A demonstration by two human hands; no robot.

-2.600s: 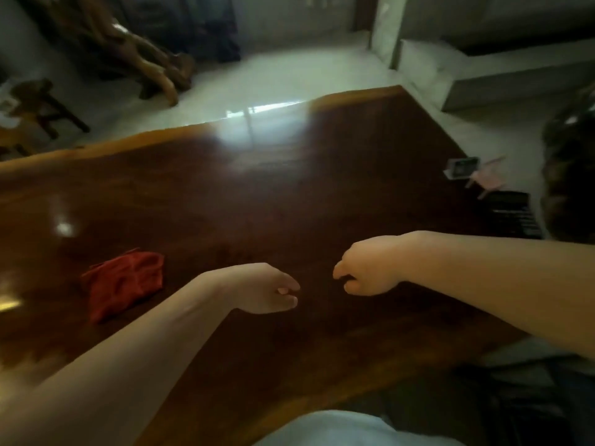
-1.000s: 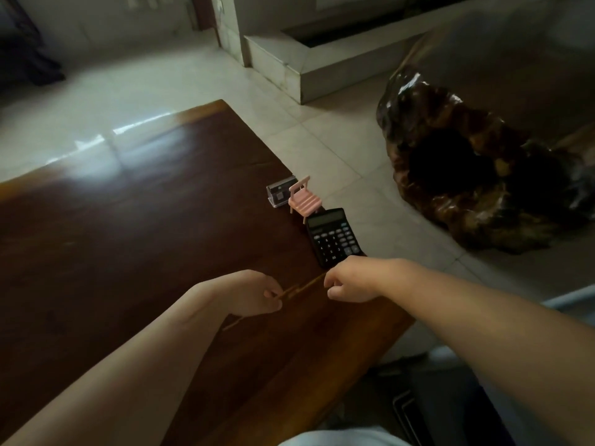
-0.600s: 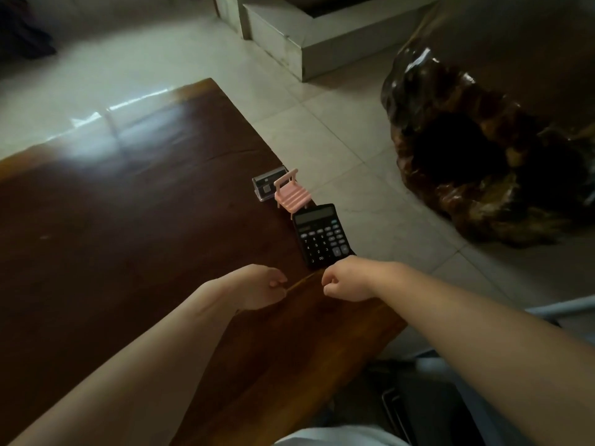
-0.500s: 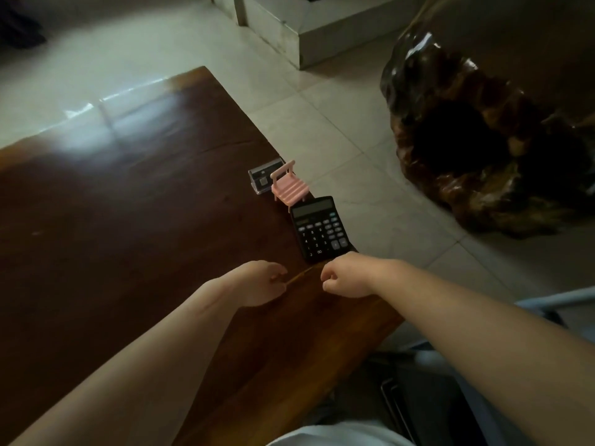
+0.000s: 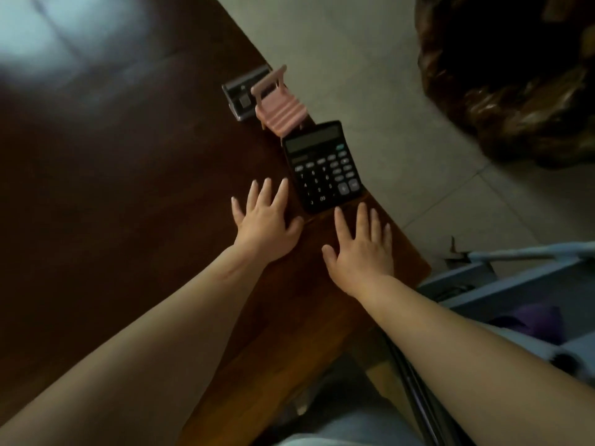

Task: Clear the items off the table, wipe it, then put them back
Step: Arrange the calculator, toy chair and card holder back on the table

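A black calculator [image 5: 323, 165] lies at the right edge of the dark wooden table [image 5: 112, 162]. Just beyond it stands a small pink toy chair [image 5: 279, 106], and beside that a small dark clear-cased box [image 5: 242, 93]. My left hand [image 5: 265, 220] is spread flat with fingers apart, just left of the calculator's near end. My right hand [image 5: 360, 249] is also spread open, its fingertips close to the calculator's near edge. Neither hand holds anything. The red cloth is out of view.
A large dark carved wooden stump [image 5: 515, 75] stands on the tiled floor [image 5: 370, 59] to the right. A pale blue frame [image 5: 515, 278] sits at the lower right, close to the table's corner. The table's right edge runs diagonally past the three items.
Both hands were loosely fisted near each other; now both are open with fingers spread by the calculator. The view has swung right and down, away from the red cloth.
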